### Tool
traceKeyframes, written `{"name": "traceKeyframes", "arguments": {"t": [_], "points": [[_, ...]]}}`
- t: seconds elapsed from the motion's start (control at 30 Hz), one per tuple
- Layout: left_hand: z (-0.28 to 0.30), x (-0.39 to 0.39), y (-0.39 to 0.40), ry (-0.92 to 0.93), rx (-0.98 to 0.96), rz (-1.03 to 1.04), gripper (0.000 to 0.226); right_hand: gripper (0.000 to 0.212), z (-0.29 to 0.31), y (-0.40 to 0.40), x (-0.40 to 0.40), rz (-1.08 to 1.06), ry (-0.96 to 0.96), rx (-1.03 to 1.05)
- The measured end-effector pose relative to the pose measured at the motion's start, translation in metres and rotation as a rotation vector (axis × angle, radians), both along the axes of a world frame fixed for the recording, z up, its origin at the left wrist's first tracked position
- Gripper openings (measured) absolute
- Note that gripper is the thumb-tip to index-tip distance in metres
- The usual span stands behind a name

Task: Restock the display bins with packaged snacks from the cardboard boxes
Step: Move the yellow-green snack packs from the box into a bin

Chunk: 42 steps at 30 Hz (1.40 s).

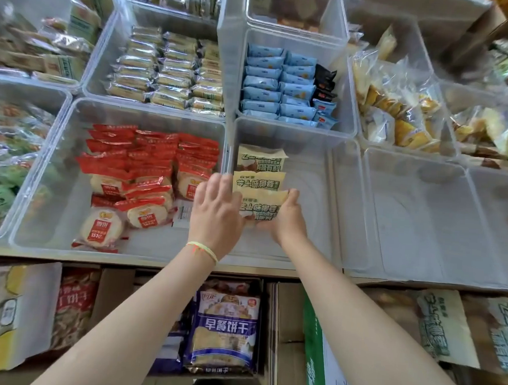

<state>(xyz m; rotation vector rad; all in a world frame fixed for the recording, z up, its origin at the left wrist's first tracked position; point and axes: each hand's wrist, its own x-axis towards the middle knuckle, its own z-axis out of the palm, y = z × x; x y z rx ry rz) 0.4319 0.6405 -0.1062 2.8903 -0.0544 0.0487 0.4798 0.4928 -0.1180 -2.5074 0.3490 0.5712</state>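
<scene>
A flat display counter with a pale metal-looking front edge point(157, 263) carries a close grid of clear plastic bins set wall to wall. Along the near edge stand a large clear bin of red-wrapped round rice crackers point(40, 195), a clear bin holding a few pale yellow snack packets point(321, 197) just to its right, and a bare clear bin point(410, 218) further right. Behind them sit a clear bin of beige wrapped biscuit bars point(105, 70), a clear bin of light blue packets point(347, 108) and a clear bin of yellow-and-clear wrapped pastries point(443, 133).
</scene>
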Motion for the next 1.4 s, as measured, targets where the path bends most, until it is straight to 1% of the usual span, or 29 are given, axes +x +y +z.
{"name": "traceKeyframes", "arguments": {"t": [0.03, 0.1, 0.17, 0.23, 0.27, 0.3, 0.33, 0.4, 0.47, 0.5, 0.57, 0.6, 0.63, 0.7, 0.8, 0.87, 0.9, 0.93, 1.0, 1.03, 1.07, 1.13, 1.17, 1.2, 1.23, 1.3, 1.37, 1.4], "points": [[0.006, -0.002, -0.007, 0.005, 0.019, -0.052, 0.017, 0.07, 0.002, -0.001, 0.001, -0.062, 0.033, 0.036], [0.015, -0.005, -0.024, 0.091, 0.005, -0.146, 0.024, 0.051, 0.006, -0.003, 0.004, -0.124, 0.131, 0.047], [0.022, -0.001, -0.037, 0.222, 0.101, -0.183, 0.029, 0.038, 0.006, -0.006, 0.006, -0.067, 0.131, -0.019], [0.028, 0.001, -0.046, 0.231, 0.17, -0.168, 0.03, 0.017, 0.001, -0.01, 0.009, -0.02, 0.096, -0.037], [0.032, 0.0, -0.049, 0.224, 0.16, -0.144, 0.029, 0.014, -0.001, -0.012, 0.009, -0.023, 0.095, -0.002], [0.035, -0.003, -0.051, 0.225, 0.116, -0.113, 0.027, 0.018, -0.001, -0.013, 0.01, -0.032, 0.103, 0.049], [0.038, -0.007, -0.054, 0.252, 0.072, -0.085, 0.026, 0.027, -0.003, -0.014, 0.01, -0.045, 0.112, 0.09], [0.04, -0.014, -0.059, 0.362, 0.009, -0.059, 0.026, 0.047, -0.004, -0.013, 0.011, -0.056, 0.14, 0.102], [0.033, -0.007, -0.06, 0.515, 0.071, -0.094, 0.034, 0.06, -0.006, -0.012, 0.011, -0.092, 0.212, 0.086], [0.028, 0.0, -0.06, 0.623, 0.099, -0.104, 0.039, 0.063, -0.008, -0.012, 0.011, -0.124, 0.245, 0.095], [0.021, 0.015, -0.061, 0.854, 0.082, -0.113, 0.047, 0.065, -0.011, -0.016, 0.011, -0.165, 0.276, 0.112], [0.021, 0.021, -0.061, 0.906, 0.061, -0.111, 0.049, 0.066, -0.013, -0.018, 0.011, -0.179, 0.284, 0.127], [0.018, 0.024, -0.06, 0.916, 0.04, -0.099, 0.051, 0.068, -0.014, -0.019, 0.011, -0.188, 0.291, 0.149], [0.014, 0.025, -0.06, 0.901, 0.004, -0.05, 0.053, 0.067, -0.015, -0.021, 0.01, -0.157, 0.294, 0.154], [0.011, 0.022, -0.061, 0.855, 0.0, -0.028, 0.047, 0.049, -0.009, -0.026, 0.008, -0.065, 0.273, 0.057], [0.014, 0.022, -0.061, 0.796, 0.012, -0.047, 0.041, 0.037, 0.014, -0.029, 0.006, -0.02, 0.233, 0.046], [0.017, 0.021, -0.061, 0.752, 0.012, -0.052, 0.038, 0.033, 0.032, -0.032, 0.003, -0.016, 0.182, 0.072], [0.02, 0.021, -0.061, 0.696, -0.003, -0.045, 0.036, 0.029, 0.053, -0.035, -0.002, -0.025, 0.099, 0.125], [0.03, 0.015, -0.065, 0.571, -0.07, -0.009, 0.03, 0.015, 0.101, -0.046, -0.024, -0.041, -0.126, 0.29], [0.037, 0.01, -0.071, 0.506, -0.104, 0.008, 0.027, 0.009, 0.124, -0.056, -0.041, -0.046, -0.258, 0.34], [0.043, 0.004, -0.078, 0.451, -0.133, 0.014, 0.025, 0.008, 0.145, -0.069, -0.06, -0.061, -0.395, 0.354], [0.055, -0.009, -0.097, 0.367, -0.184, -0.023, 0.026, 0.012, 0.175, -0.105, -0.098, -0.139, -0.643, 0.314], [0.061, -0.016, -0.109, 0.345, -0.219, -0.044, 0.028, 0.013, 0.183, -0.127, -0.115, -0.21, -0.727, 0.255], [0.066, -0.022, -0.121, 0.326, -0.264, -0.058, 0.03, 0.012, 0.184, -0.15, -0.13, -0.293, -0.761, 0.173], [0.071, -0.029, -0.133, 0.298, -0.308, -0.064, 0.03, 0.011, 0.181, -0.173, -0.142, -0.375, -0.743, 0.081], [0.082, -0.044, -0.16, 0.196, -0.402, -0.049, 0.025, 0.011, 0.164, -0.217, -0.159, -0.455, -0.582, -0.124], [0.092, -0.06, -0.184, 0.08, -0.482, -0.044, 0.025, 0.013, 0.142, -0.247, -0.174, -0.408, -0.402, -0.259], [0.096, -0.068, -0.195, 0.046, -0.515, -0.051, 0.027, 0.021, 0.133, -0.256, -0.181, -0.372, -0.318, -0.299]]}}
